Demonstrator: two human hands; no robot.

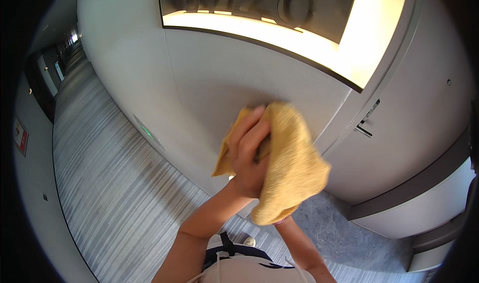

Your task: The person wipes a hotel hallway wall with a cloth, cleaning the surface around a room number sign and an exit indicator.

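My left hand (249, 152) grips a yellow cloth (295, 159) in front of the pale wall (209, 66), below the lit sign panel. The fingers are bent around a bunched part of the cloth, and the rest of it hangs loose to the right. Both hand and cloth are slightly blurred. Whether the cloth touches the wall is hard to tell. My right forearm (301, 245) rises from below, with a pinkish band at the wrist. The cloth hides my right hand, so its fingers do not show.
A backlit sign panel (254, 6) with raised characters is set in the wall above. To the right is a closed door (404, 133) with a lever handle (363, 130). A striped carpet (112, 170) runs down the corridor at left. A green-lit sign (146, 130) sits low on the wall.
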